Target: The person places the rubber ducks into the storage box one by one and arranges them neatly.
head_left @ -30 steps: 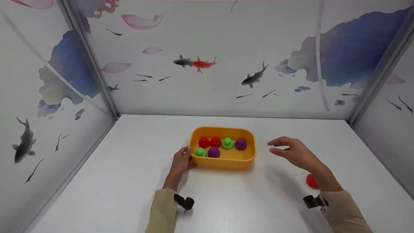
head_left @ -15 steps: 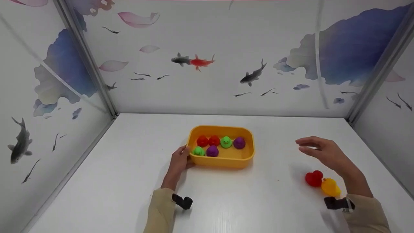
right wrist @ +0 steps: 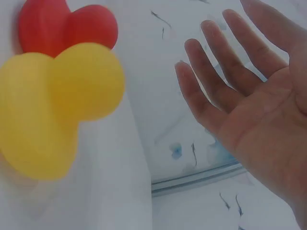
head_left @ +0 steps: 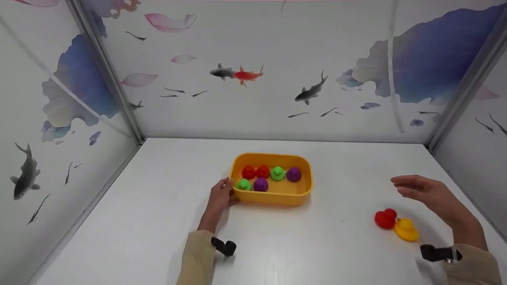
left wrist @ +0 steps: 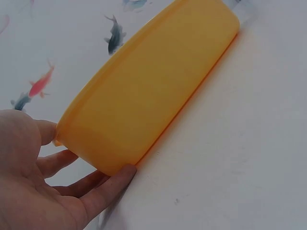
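Note:
My left hand (head_left: pixel 219 194) grips the left end of an orange-yellow plastic bin (head_left: pixel 273 199), thumb at the rim and fingers against the outer wall and lower edge. Inside the bin sit small toy ducks: two red, two green and two purple, among them a green duck (head_left: pixel 277 173) and a purple duck (head_left: pixel 261 184). My right hand (head_left: pixel 433 196) is raised over the right side of the table, holding nothing, its fingers extended in the right wrist view. Nearest to it, a yellow duck (head_left: pixel 406 230) and a red duck (head_left: pixel 385 219) lie side by side on the table.
The white table (head_left: pixel 293 245) is enclosed by panels printed with fish and petals, including the back wall (head_left: pixel 253 114). A metal corner post (head_left: pixel 455 87) stands at the right rear.
My right hand has moved away from the bin to the right, past the red and yellow ducks, uncovering both of them. My left hand keeps its hold on the bin.

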Demonstrator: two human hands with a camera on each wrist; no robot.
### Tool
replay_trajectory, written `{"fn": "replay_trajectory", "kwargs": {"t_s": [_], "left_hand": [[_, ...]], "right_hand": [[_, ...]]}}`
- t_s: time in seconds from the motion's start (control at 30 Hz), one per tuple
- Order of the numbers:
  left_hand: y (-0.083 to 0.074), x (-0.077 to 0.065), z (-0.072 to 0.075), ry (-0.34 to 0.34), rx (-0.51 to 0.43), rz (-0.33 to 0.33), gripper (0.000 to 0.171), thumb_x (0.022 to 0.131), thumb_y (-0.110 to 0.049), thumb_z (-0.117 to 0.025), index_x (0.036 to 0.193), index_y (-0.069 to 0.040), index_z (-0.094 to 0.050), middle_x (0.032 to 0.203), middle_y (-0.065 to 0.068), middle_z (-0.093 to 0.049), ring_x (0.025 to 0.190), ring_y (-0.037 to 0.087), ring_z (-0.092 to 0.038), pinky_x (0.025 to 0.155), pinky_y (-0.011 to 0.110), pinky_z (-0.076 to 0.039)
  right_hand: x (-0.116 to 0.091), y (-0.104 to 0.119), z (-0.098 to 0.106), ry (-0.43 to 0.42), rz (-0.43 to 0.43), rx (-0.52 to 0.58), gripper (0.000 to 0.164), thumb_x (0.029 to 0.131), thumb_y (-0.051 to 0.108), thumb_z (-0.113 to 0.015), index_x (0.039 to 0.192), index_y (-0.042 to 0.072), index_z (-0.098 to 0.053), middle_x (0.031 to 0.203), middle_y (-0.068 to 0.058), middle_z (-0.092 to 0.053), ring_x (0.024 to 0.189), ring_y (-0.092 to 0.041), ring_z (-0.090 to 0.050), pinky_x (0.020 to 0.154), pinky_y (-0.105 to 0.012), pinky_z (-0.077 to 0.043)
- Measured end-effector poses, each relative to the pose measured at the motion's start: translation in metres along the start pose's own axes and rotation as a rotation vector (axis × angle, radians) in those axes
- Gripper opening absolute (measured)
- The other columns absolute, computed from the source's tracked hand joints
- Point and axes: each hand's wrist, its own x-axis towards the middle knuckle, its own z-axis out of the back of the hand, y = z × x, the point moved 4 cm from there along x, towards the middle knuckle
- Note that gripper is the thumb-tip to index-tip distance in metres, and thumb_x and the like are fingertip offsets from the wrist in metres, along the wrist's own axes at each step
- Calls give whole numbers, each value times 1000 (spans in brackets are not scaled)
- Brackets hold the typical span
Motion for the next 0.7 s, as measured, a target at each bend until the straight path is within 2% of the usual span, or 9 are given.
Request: {"fn": "replay_trajectory", "kwargs": {"t_s": [0.13, 0.27, 0.4, 0.5, 0.7], "left_hand": [[-1, 0, 1, 5, 5, -15, 52, 108, -35, -43, 153, -9, -40, 139, 18, -60, 97, 19, -67, 91, 32, -60], [-1, 0, 1, 5, 3, -17, 52, 108, -35, -43, 153, -9, -40, 139, 17, -60, 98, 19, -68, 91, 31, -59], [-1, 0, 1, 11, -4, -15, 53, 108, -35, -42, 154, -10, -38, 138, 17, -60, 96, 18, -67, 91, 30, -59], [-1, 1, 1, 13, -5, -13, 53, 108, -36, -43, 154, -10, -38, 138, 17, -60, 96, 18, -66, 92, 31, -59], [0, 2, 1, 12, 5, -1, 54, 107, -39, -43, 154, -11, -39, 139, 17, -59, 98, 19, -65, 94, 31, -59]], "right_hand": [[-2, -16, -1, 72, -45, 45, 50, 102, 33, -58, 143, 6, -51, 119, 34, -58, 106, 12, -58, 88, -16, -51], [-4, -30, -1, 125, -96, 61, 52, 101, 34, -59, 145, 6, -50, 129, 23, -60, 107, 14, -57, 91, -19, -51], [-8, -42, -1, 170, -151, 17, 55, 101, 36, -59, 146, 8, -48, 144, 0, -57, 104, 19, -52, 102, -45, -52], [-11, -48, -2, 198, -158, 4, 56, 101, 34, -59, 147, 6, -47, 149, -17, -50, 103, 21, -50, 104, -65, -44], [-11, -52, -8, 241, -159, 30, 57, 99, 32, -61, 146, 3, -47, 150, -23, -47, 105, 18, -51, 108, -64, -42]]}}
